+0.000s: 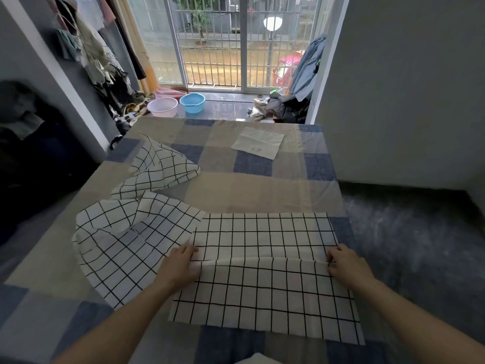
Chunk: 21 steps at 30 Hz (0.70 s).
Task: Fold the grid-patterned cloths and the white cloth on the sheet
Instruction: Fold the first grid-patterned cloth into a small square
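Note:
A grid-patterned cloth lies spread in front of me on the blue and beige checked sheet. My left hand pinches its left edge and my right hand pinches its right edge, raising a fold ridge across the middle. A second grid cloth lies rumpled to the left, partly under the first. A third grid cloth sits bunched further back left. The white cloth lies flat at the far end of the sheet.
The sheet's right edge drops to a dark floor by a grey wall. Beyond the far edge stand a pink basin and a blue basin before a barred window. Clothes hang at the left.

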Each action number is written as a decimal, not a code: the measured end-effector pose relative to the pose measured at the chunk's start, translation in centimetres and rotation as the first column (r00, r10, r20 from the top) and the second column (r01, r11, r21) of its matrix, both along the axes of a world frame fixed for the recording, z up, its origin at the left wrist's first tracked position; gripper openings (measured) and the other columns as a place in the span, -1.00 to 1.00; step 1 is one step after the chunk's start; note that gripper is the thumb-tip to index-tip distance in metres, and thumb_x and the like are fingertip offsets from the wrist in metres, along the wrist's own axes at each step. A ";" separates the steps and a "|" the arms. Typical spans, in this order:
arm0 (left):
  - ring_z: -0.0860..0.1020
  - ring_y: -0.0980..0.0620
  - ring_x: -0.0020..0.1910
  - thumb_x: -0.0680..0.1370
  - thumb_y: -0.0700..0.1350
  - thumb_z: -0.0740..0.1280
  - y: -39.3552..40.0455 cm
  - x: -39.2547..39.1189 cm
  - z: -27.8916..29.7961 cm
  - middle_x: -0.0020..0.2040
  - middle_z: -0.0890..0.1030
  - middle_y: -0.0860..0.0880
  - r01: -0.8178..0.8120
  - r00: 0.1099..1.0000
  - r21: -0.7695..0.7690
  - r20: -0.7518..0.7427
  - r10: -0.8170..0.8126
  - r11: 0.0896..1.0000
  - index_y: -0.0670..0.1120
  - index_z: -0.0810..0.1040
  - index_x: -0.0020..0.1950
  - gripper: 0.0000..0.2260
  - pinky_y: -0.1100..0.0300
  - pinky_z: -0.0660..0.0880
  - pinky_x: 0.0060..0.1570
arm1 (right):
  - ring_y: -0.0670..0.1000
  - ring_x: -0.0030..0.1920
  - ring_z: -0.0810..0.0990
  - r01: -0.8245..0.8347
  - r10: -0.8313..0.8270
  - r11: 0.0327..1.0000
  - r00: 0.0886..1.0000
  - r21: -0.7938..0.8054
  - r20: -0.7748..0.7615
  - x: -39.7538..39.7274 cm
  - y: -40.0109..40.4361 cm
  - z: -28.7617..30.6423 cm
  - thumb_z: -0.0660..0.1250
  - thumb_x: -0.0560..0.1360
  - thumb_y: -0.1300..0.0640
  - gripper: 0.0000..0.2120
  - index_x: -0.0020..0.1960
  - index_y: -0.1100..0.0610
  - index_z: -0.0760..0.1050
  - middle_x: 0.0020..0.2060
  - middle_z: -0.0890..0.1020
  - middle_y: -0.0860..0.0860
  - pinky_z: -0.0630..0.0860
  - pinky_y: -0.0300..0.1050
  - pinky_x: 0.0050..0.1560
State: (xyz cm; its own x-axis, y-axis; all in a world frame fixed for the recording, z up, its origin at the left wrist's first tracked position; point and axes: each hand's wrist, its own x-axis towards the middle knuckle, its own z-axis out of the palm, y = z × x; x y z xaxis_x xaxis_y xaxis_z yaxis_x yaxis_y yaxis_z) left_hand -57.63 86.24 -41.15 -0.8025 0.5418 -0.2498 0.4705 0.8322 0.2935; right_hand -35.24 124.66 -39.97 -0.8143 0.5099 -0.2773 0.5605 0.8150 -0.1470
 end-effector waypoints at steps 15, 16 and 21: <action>0.45 0.04 0.15 0.49 -0.04 0.42 0.8 -0.7 1.9 0.07 0.50 0.09 0.053 0.992 0.004 -0.116 -0.052 0.999 0.06 0.48 -0.12 -0.88 0.08 0.43 0.15 | -0.02 0.03 0.49 0.027 -0.028 0.999 0.998 -0.018 -0.058 0.3 0.3 -0.1 0.29 0.51 0.08 -0.88 0.05 -0.01 0.43 0.02 0.43 -0.07 0.45 -0.10 -0.06; 0.47 0.05 0.09 0.49 -0.06 0.42 0.7 -0.6 2.0 0.01 0.51 0.11 0.054 0.992 0.027 -0.113 -0.051 0.998 0.09 0.44 -0.16 -0.84 0.11 0.44 0.09 | -0.01 0.03 0.49 0.024 -0.025 1.000 0.998 -0.014 -0.060 0.3 0.3 -0.2 0.29 0.51 0.08 -0.88 0.05 -0.01 0.44 0.02 0.43 -0.07 0.44 -0.11 -0.07; 0.46 0.15 -0.24 0.46 -0.17 0.44 0.7 -0.2 2.6 -0.26 0.48 0.13 0.049 0.996 0.093 -0.075 -0.042 0.994 0.12 0.37 -0.19 -0.72 0.22 0.45 -0.14 | -0.05 -0.08 0.49 -0.036 0.037 0.999 0.995 0.014 -0.097 0.3 0.4 0.3 0.24 0.53 0.12 -0.90 -0.14 -0.05 0.47 -0.10 0.49 -0.09 0.51 -0.09 -0.06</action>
State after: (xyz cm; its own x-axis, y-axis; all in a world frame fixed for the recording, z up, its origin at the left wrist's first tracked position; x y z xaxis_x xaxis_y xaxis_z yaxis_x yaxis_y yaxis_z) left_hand -57.82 86.97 -38.52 -0.7908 0.5965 -0.1373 0.5302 0.7796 0.3334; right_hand -34.94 125.06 -39.68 -0.8550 0.4825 -0.1901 0.5141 0.8365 -0.1893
